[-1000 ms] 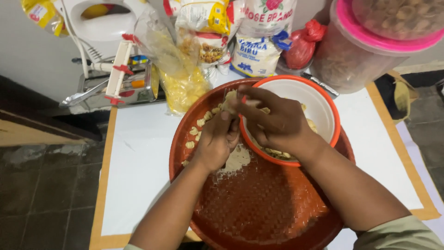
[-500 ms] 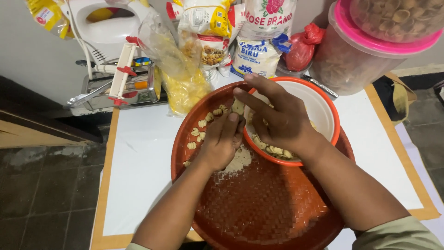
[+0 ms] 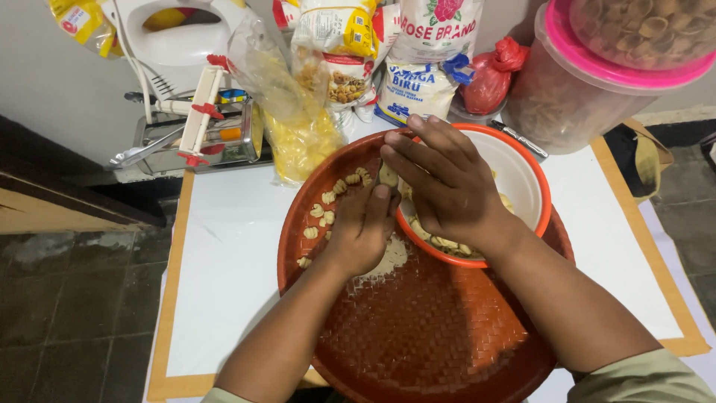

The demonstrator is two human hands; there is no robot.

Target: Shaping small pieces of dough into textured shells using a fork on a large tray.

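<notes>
Where both hands meet: far side of the red woven tray (image 3: 418,336).
Left hand (image 3: 362,227): fingers curled, pinching a small dough piece (image 3: 387,176).
Right hand (image 3: 444,186): spread flat over the orange-rimmed bowl (image 3: 522,179), fingertips touching that dough.
Left of them: shaped dough shells (image 3: 328,205).

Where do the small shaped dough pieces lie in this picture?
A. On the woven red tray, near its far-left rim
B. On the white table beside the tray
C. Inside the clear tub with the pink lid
A: the small dough pieces lie on the woven red tray, just beyond the left hand.
</notes>
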